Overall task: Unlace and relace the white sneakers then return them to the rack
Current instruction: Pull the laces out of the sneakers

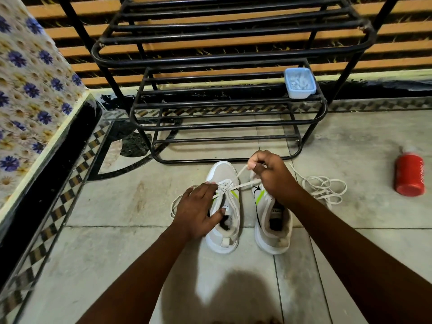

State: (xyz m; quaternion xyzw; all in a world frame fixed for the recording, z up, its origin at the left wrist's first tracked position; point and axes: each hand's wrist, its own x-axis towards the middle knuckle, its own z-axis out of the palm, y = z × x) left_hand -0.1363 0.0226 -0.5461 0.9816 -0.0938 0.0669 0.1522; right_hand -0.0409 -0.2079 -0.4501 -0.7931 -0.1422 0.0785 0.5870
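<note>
Head view, 1 camera only. Item: 2 white sneakers, side by side on the tiled floor just in front of the black metal rack (229, 127). Left sneaker (223, 209) carries a lace (245, 184) through its upper eyelets; right sneaker (272, 220) shows no lace, and a loose lace (325, 188) lies on the floor just to its right.

Left hand (198, 209): fingers spread and fairly straight, pressing down on the left sneaker's tongue and collar. Right hand (268, 171): curled, pinching the lace end and drawing it out taut across towards the right sneaker.

Whether this lace is coming out or going in cannot be told. Handling note, as judgement: keep the left hand bearing down so the shoe stays put, pull along the line of the eyelet, and keep the lace flat, not twisted.

Also present: pale blue tub (300, 83) on the rack's right end; red bottle (409, 175) lying on the floor, well apart.
</note>
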